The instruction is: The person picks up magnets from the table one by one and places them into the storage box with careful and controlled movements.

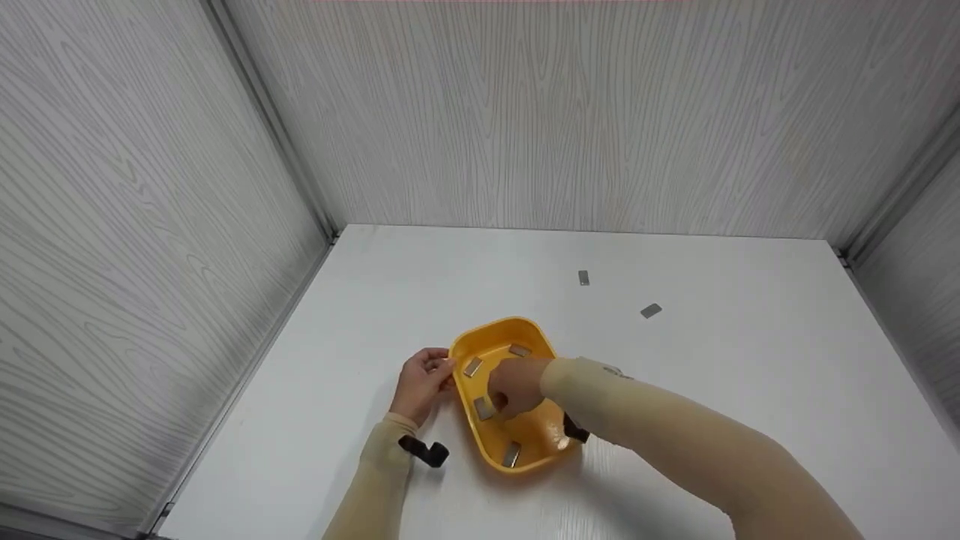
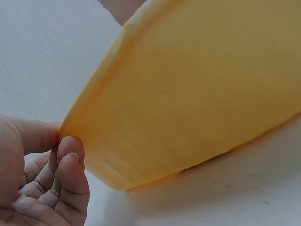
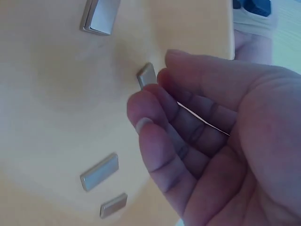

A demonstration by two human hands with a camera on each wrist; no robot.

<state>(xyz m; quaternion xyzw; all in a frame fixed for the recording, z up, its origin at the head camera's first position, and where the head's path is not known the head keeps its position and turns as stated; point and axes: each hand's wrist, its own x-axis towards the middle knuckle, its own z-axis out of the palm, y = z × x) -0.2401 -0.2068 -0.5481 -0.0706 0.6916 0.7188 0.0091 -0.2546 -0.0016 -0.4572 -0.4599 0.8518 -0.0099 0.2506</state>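
Observation:
A yellow plastic tray (image 1: 517, 320) stands on the white table. My left hand (image 1: 424, 382) pinches its left rim between thumb and fingers, as the left wrist view shows too. Over the inside of the tray, my right hand (image 1: 517, 386) points down with loosely bent fingers. A small silver metal block (image 3: 146, 75) lies just beyond those fingertips; whether they touch it I cannot tell. Nothing shows clearly between thumb and fingers. Other metal blocks in the tray are one near the left wall (image 1: 472, 367), one at the far end (image 1: 519, 350) and one at the near end (image 1: 511, 454).
Two flat grey metal pieces lie on the table behind the tray, one farther back (image 1: 583, 278) and another to the right (image 1: 651, 310). Pale wood-grain panels (image 1: 525, 112) enclose the table at the back and both sides.

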